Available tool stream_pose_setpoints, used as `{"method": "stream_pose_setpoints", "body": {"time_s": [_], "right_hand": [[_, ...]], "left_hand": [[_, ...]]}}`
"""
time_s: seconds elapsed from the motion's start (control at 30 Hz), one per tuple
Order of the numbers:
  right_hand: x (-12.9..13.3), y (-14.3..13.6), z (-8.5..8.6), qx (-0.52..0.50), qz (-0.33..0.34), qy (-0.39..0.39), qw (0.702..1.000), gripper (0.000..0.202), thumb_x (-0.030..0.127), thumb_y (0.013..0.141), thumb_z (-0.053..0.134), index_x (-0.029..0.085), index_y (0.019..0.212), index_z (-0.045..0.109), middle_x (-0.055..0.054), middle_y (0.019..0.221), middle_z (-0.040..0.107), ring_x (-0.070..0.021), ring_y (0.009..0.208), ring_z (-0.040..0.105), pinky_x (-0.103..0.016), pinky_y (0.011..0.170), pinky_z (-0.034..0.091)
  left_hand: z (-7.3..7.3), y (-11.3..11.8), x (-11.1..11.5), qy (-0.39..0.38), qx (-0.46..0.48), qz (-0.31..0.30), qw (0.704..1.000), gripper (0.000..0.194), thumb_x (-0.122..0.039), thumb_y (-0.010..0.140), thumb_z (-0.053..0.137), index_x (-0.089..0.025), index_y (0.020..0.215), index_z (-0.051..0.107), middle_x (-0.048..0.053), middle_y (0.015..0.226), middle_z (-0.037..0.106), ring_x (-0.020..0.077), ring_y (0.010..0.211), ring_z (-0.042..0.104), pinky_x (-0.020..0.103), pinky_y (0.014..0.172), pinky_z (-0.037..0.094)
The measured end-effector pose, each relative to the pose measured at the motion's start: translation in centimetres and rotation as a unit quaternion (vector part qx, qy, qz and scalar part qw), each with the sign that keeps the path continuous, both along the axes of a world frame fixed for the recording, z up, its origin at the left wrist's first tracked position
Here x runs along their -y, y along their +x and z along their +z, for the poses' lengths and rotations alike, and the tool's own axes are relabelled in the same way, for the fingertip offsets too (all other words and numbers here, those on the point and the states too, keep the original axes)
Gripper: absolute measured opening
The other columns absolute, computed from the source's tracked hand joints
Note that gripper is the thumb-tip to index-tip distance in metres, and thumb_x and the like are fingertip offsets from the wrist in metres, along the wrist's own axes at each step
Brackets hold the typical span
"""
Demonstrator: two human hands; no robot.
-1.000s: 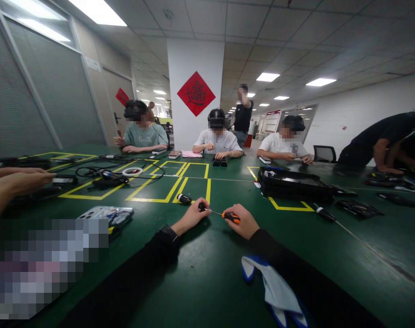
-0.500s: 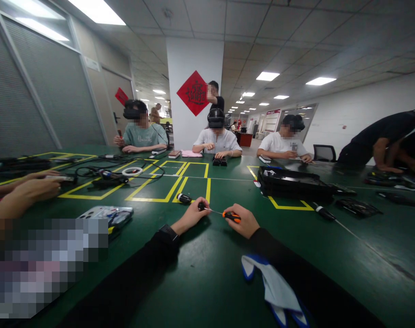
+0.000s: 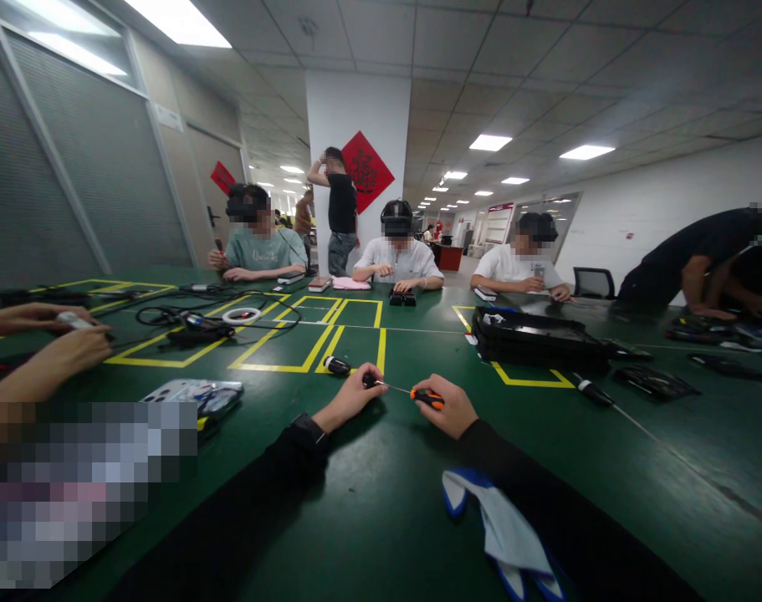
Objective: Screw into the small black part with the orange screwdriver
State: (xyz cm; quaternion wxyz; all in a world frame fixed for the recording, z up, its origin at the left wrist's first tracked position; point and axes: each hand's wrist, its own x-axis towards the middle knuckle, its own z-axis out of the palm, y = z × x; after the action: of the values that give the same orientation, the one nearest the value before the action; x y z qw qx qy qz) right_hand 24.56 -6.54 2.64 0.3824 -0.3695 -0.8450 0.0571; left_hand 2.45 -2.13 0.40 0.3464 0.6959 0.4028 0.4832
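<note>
In my right hand (image 3: pixel 451 407) is a screwdriver (image 3: pixel 428 399) with an orange and black handle, its thin shaft pointing left. My left hand (image 3: pixel 354 393) is closed around a small dark round part (image 3: pixel 370 380), and the screwdriver's tip reaches this part. The fingers hide much of it, so its kind does not show. Just beyond my left hand lies a black cylindrical object with a white end (image 3: pixel 337 365). A white glove with blue edges (image 3: pixel 509 527) rests on the table near my right forearm.
Yellow tape marks the green table (image 3: pixel 393 518). Stacked black trays (image 3: pixel 537 334) sit at the right, beside another black and white handle (image 3: pixel 594 390). Cables (image 3: pixel 196 322) and a white ring (image 3: pixel 241 315) lie left. A co-worker's hands (image 3: pixel 67 343) hold a small pale object there. Several people sit opposite.
My hands and the screwdriver stay almost in place. A standing person behind has moved left past the pillar. The co-worker's hands at the left have shifted slightly left.
</note>
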Motion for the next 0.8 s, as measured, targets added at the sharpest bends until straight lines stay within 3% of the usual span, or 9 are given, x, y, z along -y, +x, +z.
{"method": "stream_pose_setpoints", "body": {"time_s": [0.53,0.8], "right_hand": [[-0.2,0.0,-0.3,-0.015,-0.013,-0.002,1.0,0.021,0.02,0.071,0.051,0.02,0.09,0.057,-0.002,0.081,0.055,-0.0123,0.07,0.051,-0.024,0.066,0.043],[-1.0,0.3,-1.2,0.007,-0.104,-0.007,0.994,0.018,0.027,0.072,0.051,0.02,0.088,0.057,0.001,0.067,0.053,-0.0117,0.06,0.048,-0.022,0.057,0.037]], "left_hand": [[-0.1,0.0,-0.1,-0.005,-0.006,-0.005,1.0,0.023,-0.03,0.064,0.061,-0.017,0.08,0.052,-0.001,0.073,0.054,0.0111,0.067,0.05,0.024,0.064,0.04],[0.2,0.0,-0.1,0.021,-0.016,-0.01,1.0,0.021,-0.029,0.064,0.061,-0.017,0.077,0.051,-0.001,0.076,0.055,0.012,0.071,0.052,0.025,0.068,0.041]]}}
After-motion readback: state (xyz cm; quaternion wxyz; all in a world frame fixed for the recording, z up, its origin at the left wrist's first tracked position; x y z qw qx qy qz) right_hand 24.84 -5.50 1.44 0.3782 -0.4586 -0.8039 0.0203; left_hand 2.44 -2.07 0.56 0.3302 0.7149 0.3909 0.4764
